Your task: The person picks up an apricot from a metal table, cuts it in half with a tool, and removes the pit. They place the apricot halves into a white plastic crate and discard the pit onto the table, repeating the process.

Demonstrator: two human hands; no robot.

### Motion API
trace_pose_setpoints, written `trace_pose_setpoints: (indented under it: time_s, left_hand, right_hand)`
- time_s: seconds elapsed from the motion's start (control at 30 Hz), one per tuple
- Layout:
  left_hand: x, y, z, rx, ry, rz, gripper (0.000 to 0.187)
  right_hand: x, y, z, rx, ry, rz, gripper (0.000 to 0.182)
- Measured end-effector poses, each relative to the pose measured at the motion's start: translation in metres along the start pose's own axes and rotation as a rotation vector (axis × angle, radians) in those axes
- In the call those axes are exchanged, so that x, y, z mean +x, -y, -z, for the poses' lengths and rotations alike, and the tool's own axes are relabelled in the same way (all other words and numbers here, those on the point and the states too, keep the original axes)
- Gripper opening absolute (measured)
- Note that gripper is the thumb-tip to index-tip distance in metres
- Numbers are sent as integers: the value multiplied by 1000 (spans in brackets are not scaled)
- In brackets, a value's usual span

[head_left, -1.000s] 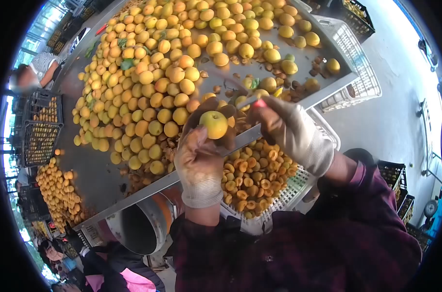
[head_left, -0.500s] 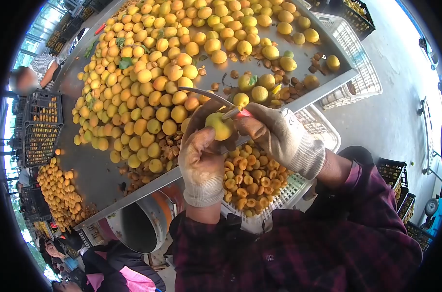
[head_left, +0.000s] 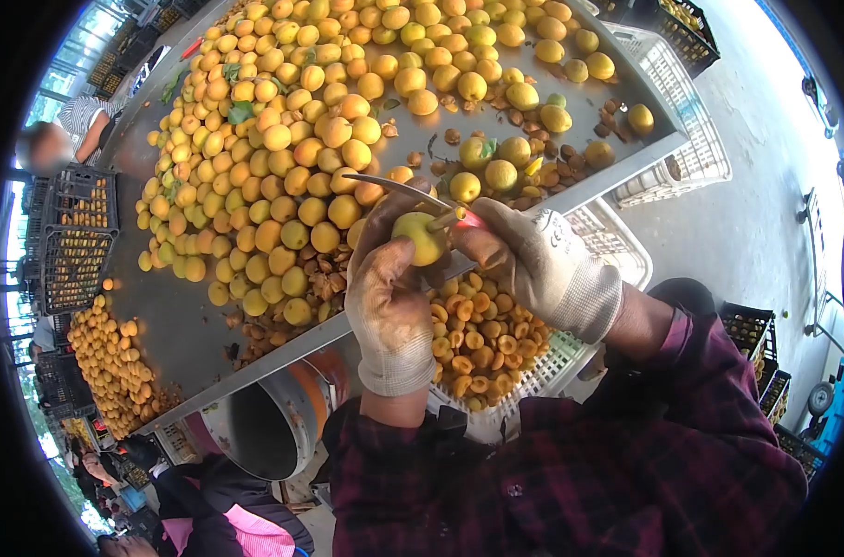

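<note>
My left hand (head_left: 388, 297), in a stained white glove, is closed around a yellow-green apricot (head_left: 419, 239). In my gloved right hand (head_left: 533, 260) is a knife (head_left: 399, 188) with a curved blade and a red handle; the blade points left above the fruit. A narrow metal piece beside the handle reaches the fruit's right side. Below both hands, halved apricots (head_left: 478, 343) fill a white crate (head_left: 533, 382). Whole apricots (head_left: 273, 186) are heaped on the metal table (head_left: 176, 316) beyond my hands.
Loose pits (head_left: 557, 167) lie at the table's right part. A metal bucket (head_left: 297, 432) stands under the near edge. Another white crate (head_left: 691, 139) is at the right. Black crates (head_left: 78, 251) are stacked at the left. One person (head_left: 83, 125) is at upper left, another (head_left: 227, 520) at lower left.
The view has shifted slightly. My left hand and its apricot have moved a little right relative to the frame; both hands keep their hold.
</note>
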State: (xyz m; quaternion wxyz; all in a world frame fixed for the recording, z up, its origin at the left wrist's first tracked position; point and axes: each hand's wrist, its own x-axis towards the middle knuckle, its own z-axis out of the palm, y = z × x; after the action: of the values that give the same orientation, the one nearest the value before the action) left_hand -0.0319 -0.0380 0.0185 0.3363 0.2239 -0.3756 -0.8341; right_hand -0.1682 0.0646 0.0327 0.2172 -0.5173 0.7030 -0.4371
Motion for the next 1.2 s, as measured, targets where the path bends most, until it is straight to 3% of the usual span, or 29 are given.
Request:
trace_pose_setpoints:
  time_s: [0.1, 0.33, 0.47, 0.53, 0.63, 0.73, 0.77, 0.83, 0.87, 0.9, 0.97, 1.0, 1.13, 1.2]
  left_hand:
    - [-3, 1, -7, 97, -9, -101, 44]
    - [-2, 5, 3, 245, -21, -196, 46]
    - [-5, 3, -1, -9, -102, -44, 51]
    - [-2, 5, 5, 214, -12, -185, 48]
    - [-3, 3, 2, 375, -21, -337, 44]
    - [2, 9, 3, 497, -100, -430, 40]
    - [5, 12, 5, 502, -101, -434, 40]
    - [10, 15, 7, 353, -176, -326, 43]
    - [11, 13, 8, 268, -180, -236, 40]
    - [12, 12, 6, 270, -177, -235, 40]
    - [12, 10, 3, 157, -222, -128, 40]
    - [11, 10, 1, 123, -201, -154, 40]
    - [11, 8, 0, 18, -230, -130, 41]
    - [14, 8, 8, 334, -104, -343, 45]
  right_hand:
    - [-3, 8, 3, -22, 108, -140, 33]
    - [-5, 6, -12, -56, 75, -82, 38]
    - [-2, 14, -16, 100, 71, -101, 33]
    - [-3, 16, -22, 91, 22, -101, 29]
    - [0, 17, -26, 256, 22, -169, 38]
    - [2, 27, -15, 775, 350, -702, 53]
    - [1, 22, -13, 778, 353, -698, 53]
    - [-1, 7, -8, 1247, 544, -710, 48]
    - [-3, 4, -7, 1320, 577, -597, 45]
    - [-2, -1, -9, 1322, 574, -594, 45]
    - [2, -15, -17, 1675, 632, -716, 50]
    - [3, -18, -18, 1737, 660, -673, 46]
    - [3, -23, -22, 1877, 729, -576, 45]
    - [2, -15, -16, 1512, 631, -502, 45]
